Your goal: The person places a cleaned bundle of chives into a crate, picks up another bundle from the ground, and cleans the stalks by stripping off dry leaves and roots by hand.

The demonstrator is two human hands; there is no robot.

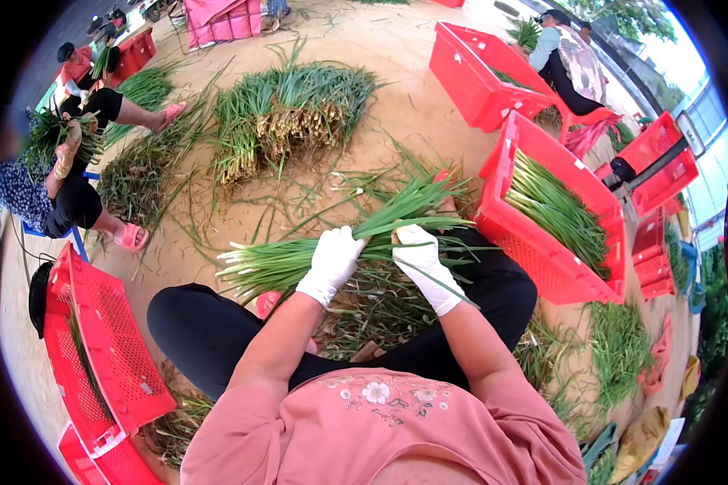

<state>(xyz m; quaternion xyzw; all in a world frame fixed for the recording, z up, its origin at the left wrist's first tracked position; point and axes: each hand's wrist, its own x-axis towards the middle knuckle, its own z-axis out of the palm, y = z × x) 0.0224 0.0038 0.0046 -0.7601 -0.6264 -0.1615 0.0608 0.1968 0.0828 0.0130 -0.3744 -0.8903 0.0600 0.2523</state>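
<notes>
A bunch of long green stalks with white ends [279,263] lies across my lap, the white ends pointing left. My left hand [334,260], in a white glove, is closed round the middle of the bunch. Just to its right, my gloved right hand [416,250] has its fingers curled at the leafy part, with a few leaves passing under and beside it. Loose leaves and trimmings [372,311] cover the ground between my legs.
A large pile of stalks [299,113] lies ahead. At the right, a red crate [542,263] holds green stalks; another red crate [481,81] stands behind it. Red crates [109,347] are at the left. Other people sit at the left and far right, some holding stalks.
</notes>
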